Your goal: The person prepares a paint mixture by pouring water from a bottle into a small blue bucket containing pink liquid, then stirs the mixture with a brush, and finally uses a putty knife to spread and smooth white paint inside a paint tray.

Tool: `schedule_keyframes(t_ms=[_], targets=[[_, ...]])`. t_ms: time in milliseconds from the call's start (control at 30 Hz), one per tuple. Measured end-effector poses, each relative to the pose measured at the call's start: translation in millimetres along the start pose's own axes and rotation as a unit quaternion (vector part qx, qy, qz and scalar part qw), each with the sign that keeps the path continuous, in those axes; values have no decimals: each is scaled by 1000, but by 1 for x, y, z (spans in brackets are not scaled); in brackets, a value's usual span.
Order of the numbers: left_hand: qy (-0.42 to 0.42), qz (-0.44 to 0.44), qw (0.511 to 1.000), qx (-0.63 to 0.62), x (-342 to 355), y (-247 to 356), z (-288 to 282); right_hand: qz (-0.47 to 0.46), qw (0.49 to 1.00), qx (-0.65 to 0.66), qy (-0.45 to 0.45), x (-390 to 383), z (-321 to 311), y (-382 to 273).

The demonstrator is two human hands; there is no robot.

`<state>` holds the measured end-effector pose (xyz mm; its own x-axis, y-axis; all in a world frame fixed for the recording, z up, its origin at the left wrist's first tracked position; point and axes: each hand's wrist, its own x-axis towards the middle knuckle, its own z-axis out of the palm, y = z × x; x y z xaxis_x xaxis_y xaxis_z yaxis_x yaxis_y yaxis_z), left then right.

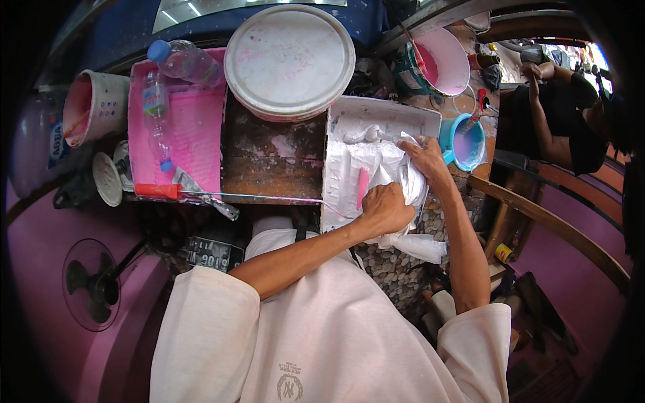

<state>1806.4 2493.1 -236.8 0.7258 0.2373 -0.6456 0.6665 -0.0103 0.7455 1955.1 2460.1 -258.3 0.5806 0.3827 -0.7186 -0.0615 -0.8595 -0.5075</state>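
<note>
Clock positions are taken from the centre of the view. A printed label is carried by the upright clear bottle (156, 107) at 10 o'clock, within the pink-coated tray (208, 144). Embossed characters are borne by the dark number plate (215, 254) at 8 o'clock, and a round emblem is printed on the pale T-shirt (302, 322) at 6 o'clock.

The white sheet (393, 161) is located at 2 o'clock, in the white-smeared tray (353, 111) on the worktop (265, 154). It is creased and bunched; its material cannot be determined. A pink roller sleeve (363, 188) is positioned just beside it, at its 8 o'clock.

The left hand (388, 209) is curled into a fist, clamped on the sheet. The right hand (426, 160) is placed on the sheet's 2 o'clock edge, fingers bent and close together; whether the edge is pinched cannot be told. The blue pail (446, 138) is situated just beside the right hand.
</note>
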Motion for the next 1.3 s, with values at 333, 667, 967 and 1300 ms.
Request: schedule_keyframes(t_ms=[333, 667, 967, 1300], targets=[[1, -1, 1000, 1, -5, 4, -2, -17, 998, 57, 18, 14, -1, 29], [30, 4, 1000, 7, -5, 3, -1, -60, 988, -51, 136, -10, -2, -2], [-18, -35, 999, 30, -8, 0, -8, -35, 994, -12, 100, -2, -1, 16], [-5, -46, 998, 37, -19, 0, -17, -21, 997, 28, 71, -21, -4, 4]])
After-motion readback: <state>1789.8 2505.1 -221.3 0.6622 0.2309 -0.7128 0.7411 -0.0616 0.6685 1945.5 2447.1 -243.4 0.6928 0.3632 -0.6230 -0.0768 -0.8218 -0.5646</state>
